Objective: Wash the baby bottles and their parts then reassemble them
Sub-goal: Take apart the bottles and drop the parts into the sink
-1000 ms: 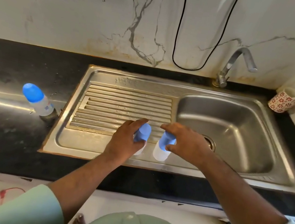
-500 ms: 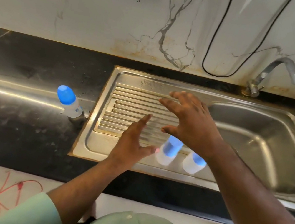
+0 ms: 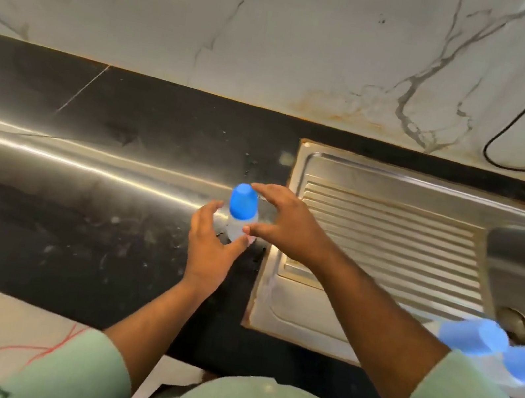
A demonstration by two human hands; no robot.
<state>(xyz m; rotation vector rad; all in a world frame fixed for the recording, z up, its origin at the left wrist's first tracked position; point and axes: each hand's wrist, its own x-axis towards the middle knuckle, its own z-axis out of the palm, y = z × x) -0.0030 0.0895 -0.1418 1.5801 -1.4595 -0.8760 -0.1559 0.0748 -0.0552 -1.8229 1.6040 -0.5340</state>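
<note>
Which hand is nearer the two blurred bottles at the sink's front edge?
Right, but only by position. The right hand and left hand both flank the capped bottle on the black counter, far left of the blurred bottles.

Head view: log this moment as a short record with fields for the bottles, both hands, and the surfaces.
bottle on counter: upright, blue cap on, standing on the black counter just left of the sink's edge; bottle on counter
left hand: fingers open around the bottle's lower body, contact unclear
right hand: fingers spread, fingertips at the blue cap, thumb near the clear body
other bottles: two blue-capped, blurred, at the sink's front edge
sink: steel, ribbed drainboard bare
</note>
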